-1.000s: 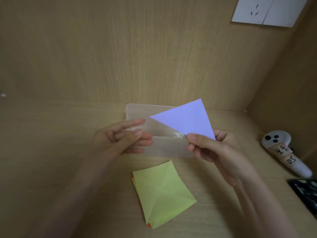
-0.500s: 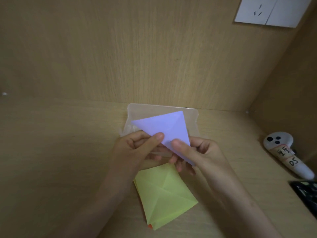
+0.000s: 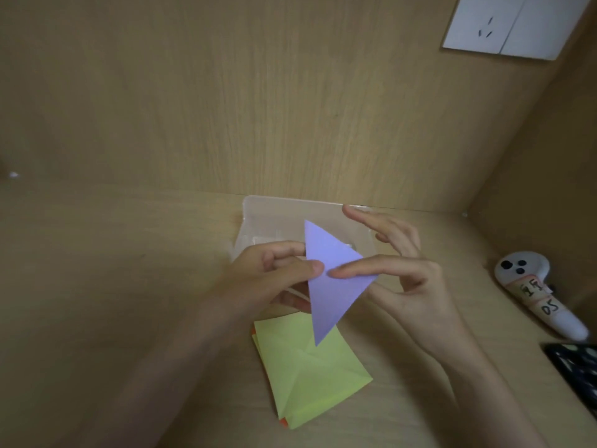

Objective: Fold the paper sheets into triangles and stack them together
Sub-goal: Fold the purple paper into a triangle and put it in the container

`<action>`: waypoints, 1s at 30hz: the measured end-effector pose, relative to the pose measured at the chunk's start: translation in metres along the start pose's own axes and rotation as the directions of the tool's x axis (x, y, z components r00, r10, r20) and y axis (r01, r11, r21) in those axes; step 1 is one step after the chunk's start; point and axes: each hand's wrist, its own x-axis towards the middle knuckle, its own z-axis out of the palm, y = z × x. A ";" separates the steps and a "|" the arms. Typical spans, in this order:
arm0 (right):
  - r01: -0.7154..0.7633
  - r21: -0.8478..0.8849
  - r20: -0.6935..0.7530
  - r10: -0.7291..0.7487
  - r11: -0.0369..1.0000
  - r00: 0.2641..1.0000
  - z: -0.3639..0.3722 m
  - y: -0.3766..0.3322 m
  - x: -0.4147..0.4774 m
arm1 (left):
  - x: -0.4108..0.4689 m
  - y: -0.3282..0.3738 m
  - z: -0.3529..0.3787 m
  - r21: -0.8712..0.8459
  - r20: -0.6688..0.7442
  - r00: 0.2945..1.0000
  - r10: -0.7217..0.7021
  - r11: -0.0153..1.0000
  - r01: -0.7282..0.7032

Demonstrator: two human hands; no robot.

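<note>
Comparing views, we find the purple triangle [image 3: 326, 299], mid-frame above the yellow sheets [image 3: 307, 383], now pinched by the left hand [image 3: 268, 276]; right hand [image 3: 420, 286] released (fingers spread, one touching it). Stacking pending.

Dim warm light, soft shadows, mild blur, wide-angle bending at edges.

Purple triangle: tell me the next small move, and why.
Probably lower the purple triangle onto the desk beside the yellow-green sheets to start the stack. It is already folded and held in the air, pinched at its left edge by the left hand, while the right hand has straight fingers and only its thumb touches the paper.
</note>
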 end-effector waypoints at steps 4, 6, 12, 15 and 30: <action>-0.035 0.094 -0.043 0.039 0.995 0.998 0.002 0.000 0.000 | -0.001 -0.001 0.000 -0.059 -0.061 0.998 0.012 0.998 -0.016; -0.072 0.167 -0.079 0.087 0.983 0.993 0.006 0.000 0.000 | -0.001 0.000 0.000 -0.064 -0.054 0.998 0.036 0.997 -0.039; -0.302 0.454 -0.090 0.381 0.838 0.920 0.013 -0.008 0.001 | -0.003 -0.005 0.002 -0.025 -0.032 0.997 0.074 0.997 -0.075; -0.362 0.535 -0.063 0.463 0.763 0.884 0.015 -0.013 0.001 | -0.004 -0.007 0.004 -0.046 -0.050 0.992 0.113 0.992 -0.116; -0.405 0.577 -0.005 0.499 0.709 0.867 0.017 -0.022 0.003 | -0.005 -0.008 0.007 -0.052 -0.390 0.892 0.231 0.961 -0.271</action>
